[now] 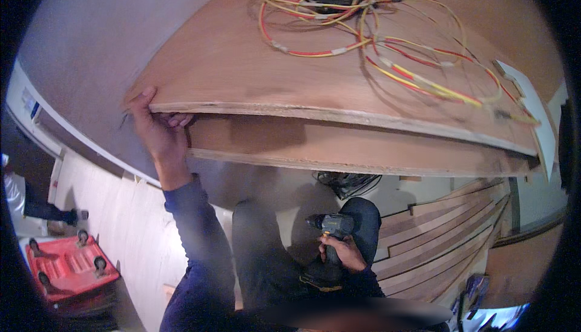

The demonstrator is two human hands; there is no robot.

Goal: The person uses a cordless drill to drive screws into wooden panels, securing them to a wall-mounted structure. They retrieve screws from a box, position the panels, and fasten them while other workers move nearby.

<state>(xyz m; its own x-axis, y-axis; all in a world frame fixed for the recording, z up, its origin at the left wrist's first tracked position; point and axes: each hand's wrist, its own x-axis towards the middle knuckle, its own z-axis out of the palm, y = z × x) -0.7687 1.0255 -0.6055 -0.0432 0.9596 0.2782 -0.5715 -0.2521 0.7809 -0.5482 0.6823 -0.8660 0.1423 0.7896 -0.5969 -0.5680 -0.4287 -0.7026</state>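
Note:
My left hand [160, 127] grips the left end of the upper plywood shelf [218, 84], thumb on top and fingers curled under its front edge. Below that board lies a second plywood shelf [339, 162], with a dark gap between the two. Low in front of my body, my right hand [344, 252] is wrapped around the handle of a cordless drill [334, 225], which is dark with yellow parts. The drill's chuck points left, and it is beside my right knee, apart from the shelves.
Coiled red and yellow cables [339, 49] lie on the upper shelf. Long wooden strips [436, 235] cover the floor at right. Dark cable [348, 182] is bundled under the shelves. A red wheeled dolly [72, 265] sits wheels-up at lower left, near another person's leg [45, 210].

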